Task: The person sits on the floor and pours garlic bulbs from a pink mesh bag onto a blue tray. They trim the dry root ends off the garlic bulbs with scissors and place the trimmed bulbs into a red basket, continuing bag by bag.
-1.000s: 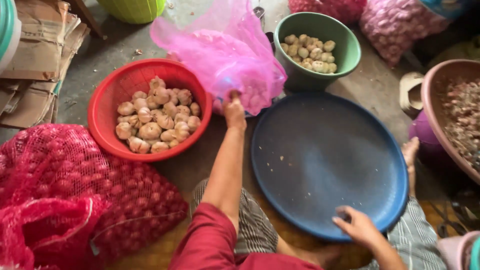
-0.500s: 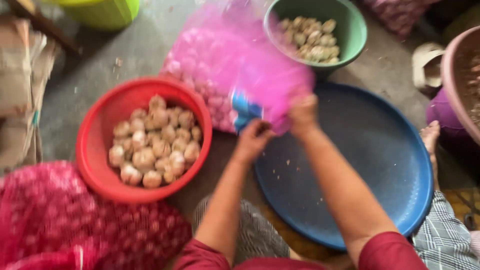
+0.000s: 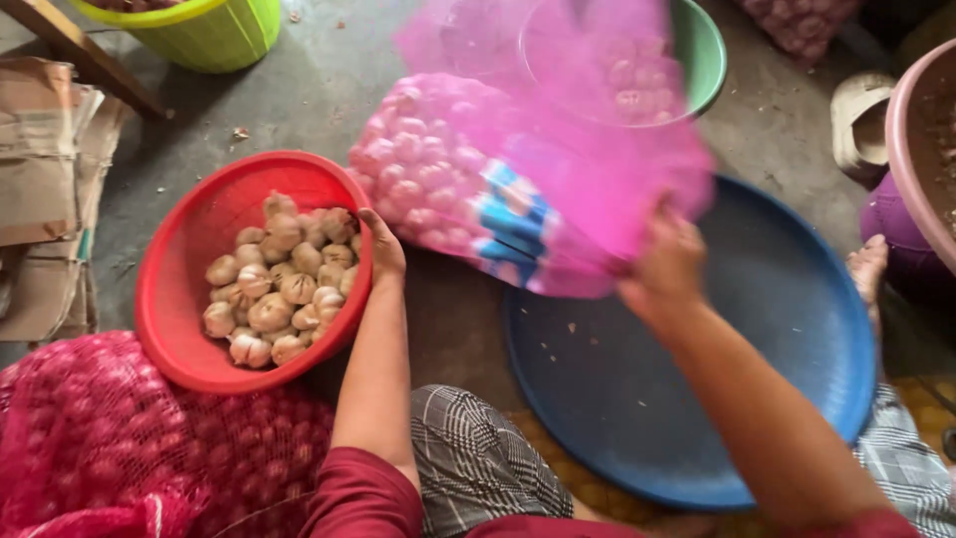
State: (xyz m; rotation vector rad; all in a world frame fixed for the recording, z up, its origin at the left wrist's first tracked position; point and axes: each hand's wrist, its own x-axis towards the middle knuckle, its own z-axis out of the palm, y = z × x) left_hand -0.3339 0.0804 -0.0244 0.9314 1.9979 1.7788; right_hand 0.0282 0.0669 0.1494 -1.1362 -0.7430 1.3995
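1. We are gripping the pink net bag of garlic (image 3: 468, 169) with our right hand (image 3: 665, 261), fingers closed on its lower end where the netting bunches; the hand is blurred, so we cannot tell exactly how the fingers are wrapping it

2. We are resting our left hand (image 3: 383, 249) on the near rim of the red bowl (image 3: 174, 299), fingers curled over the edge and touching it; it is holding nothing else, and the loose garlic bulbs (image 3: 279, 284) are lying just beside it inside the bowl

3. The bag is hanging in the air between the red bowl and the blue tray (image 3: 737, 399), with its long axis running from upper left, where the bulbs are packed, down to lower right at our grip

4. The full end of the bag is lying up and to the left of our right hand, leaning toward the red bowl; the left hand is the nearer one to that full end, only just apart from it

5. Loose netting is billowing up over the green bowl (image 3: 702, 50) behind, partly veiling the bulbs in it

6. A red net sack (image 3: 110, 448) is sitting by our left knee, and a lime basket (image 3: 214, 30) is standing well apart at the top
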